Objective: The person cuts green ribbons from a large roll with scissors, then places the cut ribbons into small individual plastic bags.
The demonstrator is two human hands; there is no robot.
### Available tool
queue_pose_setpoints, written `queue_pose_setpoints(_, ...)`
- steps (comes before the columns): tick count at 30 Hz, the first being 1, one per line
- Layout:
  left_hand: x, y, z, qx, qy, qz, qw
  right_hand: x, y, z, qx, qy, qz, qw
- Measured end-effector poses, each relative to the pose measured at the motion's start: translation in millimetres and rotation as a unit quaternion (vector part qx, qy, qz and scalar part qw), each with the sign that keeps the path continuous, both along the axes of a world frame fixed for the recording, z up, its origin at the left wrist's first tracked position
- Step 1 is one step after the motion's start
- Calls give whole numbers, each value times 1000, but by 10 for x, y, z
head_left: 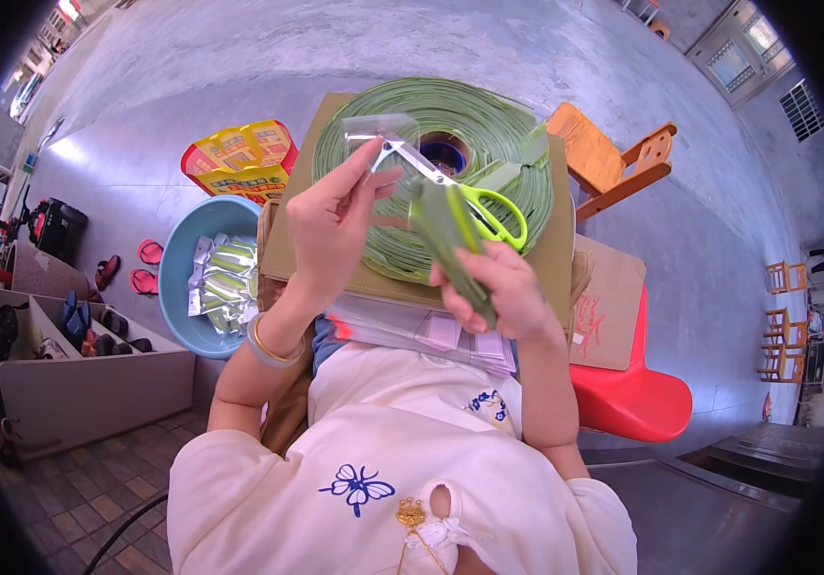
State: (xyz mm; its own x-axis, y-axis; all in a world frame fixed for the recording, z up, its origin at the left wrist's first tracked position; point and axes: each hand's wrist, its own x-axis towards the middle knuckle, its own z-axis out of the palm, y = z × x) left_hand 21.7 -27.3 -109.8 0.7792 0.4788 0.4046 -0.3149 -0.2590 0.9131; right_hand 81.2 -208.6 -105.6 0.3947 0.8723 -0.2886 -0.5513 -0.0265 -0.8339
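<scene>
My left hand [328, 230] is raised over a large roll of green ribbon [484, 113], its thumb and fingers pinching a small clear plastic bag [379, 126]. In my right hand [506, 287] is a folded bundle of green ribbon [445, 228], slightly blurred and held upright in front of the roll's core. Scissors [491, 213] with lime-green handles lie across the roll, partly behind the bundle. The roll rests on a brown padded surface [324, 275]. Stacked clear plastic bags [431, 337] lie at my lap, just below that surface.
To the left, a light-blue basin [178, 287] holds several clear packets with green contents [228, 278]. A yellow-red bag [240, 158] stands behind it. On the right are a wooden stool [604, 158], cardboard [613, 302] and a red chair [637, 402]. A shoe rack [96, 398] stands lower left.
</scene>
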Motion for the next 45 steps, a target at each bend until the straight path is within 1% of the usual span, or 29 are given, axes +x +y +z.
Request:
queue_pose_setpoints(1,18,-18,-3,14,-12,32,999,-44,41,0,-25,-20,28,999)
queue_pose_setpoints(4,1,-51,7,87,45,46,994,-115,144,-48,-85,-107,-2,991)
queue_pose_setpoints(7,58,-61,-121,185,-26,71,980,-110,179,-110,-137,-183,-23,973)
queue_pose_setpoints(10,75,-107,-102,350,-81,111,927,-99,189,-139,-89,-49,-55,993)
queue_pose_setpoints(11,70,-131,-112,353,-82,101,927,-90,185,-152,-43,12,-67,997)
queue_pose_setpoints(13,46,-187,-157,358,-84,84,926,-76,178,-173,50,132,-88,986)
queue_pose_setpoints(14,37,-211,-178,338,-68,67,936,-90,186,-175,68,148,-93,982)
queue_pose_setpoints(17,34,-230,-194,278,-28,6,960,-93,188,-163,65,178,-67,980)
queue_pose_setpoints(18,37,-202,-171,258,-21,-21,966,-52,166,-207,100,246,7,964)
queue_pose_setpoints(19,35,-170,-137,237,-14,-49,970,25,128,-280,133,312,82,937)
queue_pose_setpoints(20,9,-118,-75,255,21,-96,962,80,102,-327,165,374,156,899)
queue_pose_setpoints(22,-51,-12,66,286,92,-189,935,122,79,-365,183,362,97,909)
queue_pose_setpoints(23,-43,8,67,286,85,-183,937,129,82,-365,191,355,67,913)
queue_pose_setpoints(24,-28,29,69,287,77,-178,938,127,93,-329,141,275,0,951)
queue_pose_setpoints(25,-21,43,72,288,69,-173,939,85,123,-293,87,186,-23,978)
queue_pose_setpoints(26,-23,51,53,275,90,-187,939,15,170,-258,33,94,-47,994)
queue_pose_setpoints(27,-22,56,13,262,110,-201,938,-36,199,-217,-22,0,-70,997)
queue_pose_setpoints(28,-25,55,-14,248,131,-214,936,-67,200,-167,-17,22,-41,999)
queue_pose_setpoints(31,-42,33,-36,251,80,-217,940,-60,221,-254,0,32,-59,998)
queue_pose_setpoints(34,-27,39,-48,250,33,-181,950,-40,237,-280,-2,12,-121,993)
queue_pose_setpoints(37,-53,58,-39,272,71,-191,940,-57,234,-252,-23,-10,-92,995)
queue_pose_setpoints(40,-81,75,4,322,120,-169,924,-99,259,-213,-34,-47,-106,993)
queue_pose_setpoints(43,-32,55,-46,227,25,-160,960,-20,217,-209,-20,-11,-123,992)
queue_pose_setpoints(45,-32,16,-78,186,50,-139,971,-14,188,-159,-42,-25,-119,992)
